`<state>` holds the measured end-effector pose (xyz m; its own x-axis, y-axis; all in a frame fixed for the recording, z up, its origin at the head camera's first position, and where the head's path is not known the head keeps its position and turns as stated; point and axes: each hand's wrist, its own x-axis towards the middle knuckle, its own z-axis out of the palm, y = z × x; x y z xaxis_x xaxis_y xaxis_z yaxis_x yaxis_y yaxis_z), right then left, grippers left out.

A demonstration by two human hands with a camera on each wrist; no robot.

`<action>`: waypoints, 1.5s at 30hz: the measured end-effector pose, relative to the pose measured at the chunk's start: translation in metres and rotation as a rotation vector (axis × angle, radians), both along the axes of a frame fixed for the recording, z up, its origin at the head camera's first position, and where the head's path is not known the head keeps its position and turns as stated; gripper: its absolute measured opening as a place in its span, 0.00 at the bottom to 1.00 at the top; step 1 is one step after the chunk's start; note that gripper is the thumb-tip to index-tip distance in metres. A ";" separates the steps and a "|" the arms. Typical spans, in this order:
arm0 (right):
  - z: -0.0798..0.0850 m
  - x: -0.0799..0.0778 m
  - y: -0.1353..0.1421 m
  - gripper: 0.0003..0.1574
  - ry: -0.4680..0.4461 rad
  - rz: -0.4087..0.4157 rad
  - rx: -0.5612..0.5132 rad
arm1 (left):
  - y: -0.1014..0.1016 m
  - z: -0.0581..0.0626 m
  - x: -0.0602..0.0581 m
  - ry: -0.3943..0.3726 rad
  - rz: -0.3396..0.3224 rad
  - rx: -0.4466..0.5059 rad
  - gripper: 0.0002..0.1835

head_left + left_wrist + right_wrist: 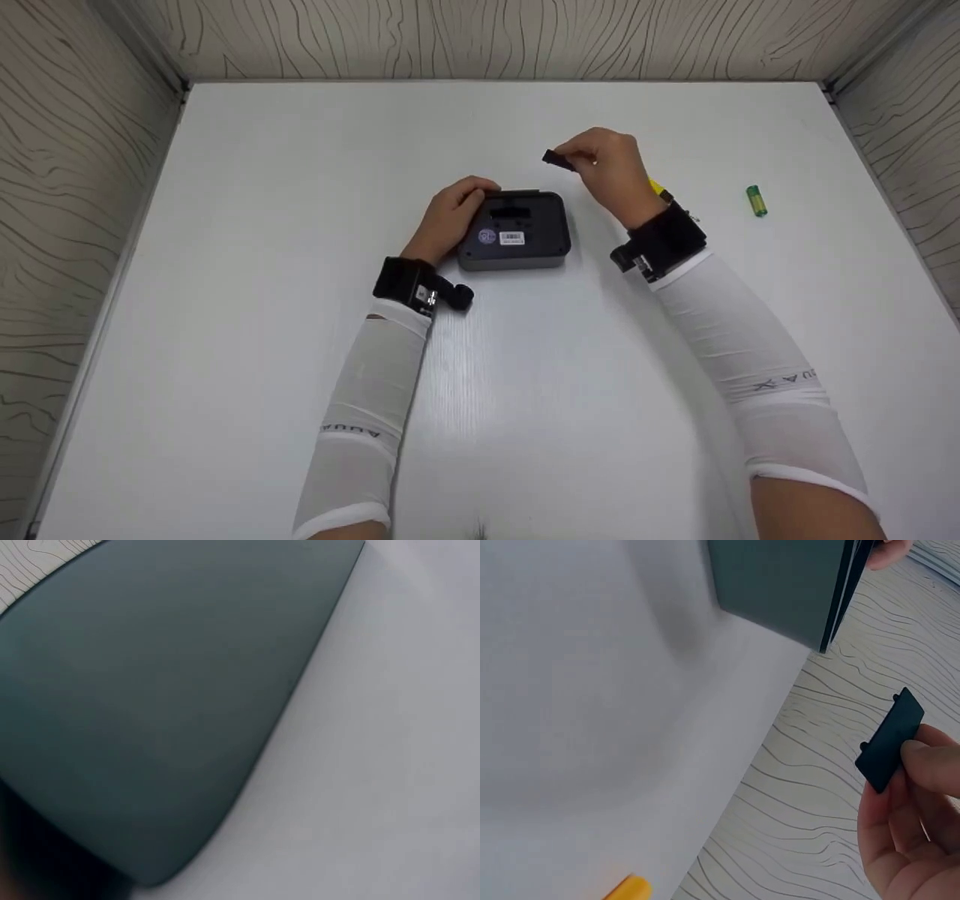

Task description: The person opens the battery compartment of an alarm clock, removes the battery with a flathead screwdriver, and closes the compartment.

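Observation:
A dark box-shaped device [536, 225] with rounded corners lies on the white table, its underside up. A narrow battery slot [510, 213], a round sticker and a white barcode label show on that face. My left hand [448, 217] grips the device at its left far corner, thumb along the edge. To the right and farther back, my right hand [611, 169] pinches a small black battery cover [892, 741] between thumb and fingers, in the air. Two small tabs stick out along one side of the cover. In the left wrist view the device's side wall [165, 690] hides the left fingers.
A green battery [757, 201] lies on the table [225, 300] at the right. Something yellow [657, 187] lies behind my right wrist, mostly hidden; its rounded end shows in the right wrist view. Wood-patterned panels [487, 37] stand around the table's back and sides.

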<state>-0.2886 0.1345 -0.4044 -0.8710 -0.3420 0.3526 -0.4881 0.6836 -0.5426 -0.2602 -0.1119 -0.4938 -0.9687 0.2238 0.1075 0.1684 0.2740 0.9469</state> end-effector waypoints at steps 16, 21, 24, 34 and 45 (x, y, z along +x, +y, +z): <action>-0.006 0.007 -0.025 0.12 -0.105 0.145 -0.020 | 0.001 0.000 0.000 0.003 -0.010 -0.002 0.16; -0.008 0.008 -0.030 0.12 -0.125 0.164 -0.001 | 0.001 0.002 0.001 0.003 -0.005 -0.004 0.16; -0.008 0.009 -0.032 0.12 -0.141 0.168 0.006 | 0.001 0.002 0.001 0.009 -0.006 -0.007 0.16; -0.013 0.012 -0.040 0.14 -0.166 0.207 0.020 | 0.000 0.002 0.000 0.014 -0.020 0.011 0.16; -0.015 0.014 -0.045 0.14 -0.166 0.273 0.038 | 0.001 0.001 0.000 0.021 -0.023 0.017 0.16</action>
<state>-0.2745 0.0897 -0.4195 -0.7899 -0.5811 0.1959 -0.5632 0.5611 -0.6066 -0.2600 -0.1113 -0.4924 -0.9609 0.2435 0.1318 0.1942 0.2538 0.9476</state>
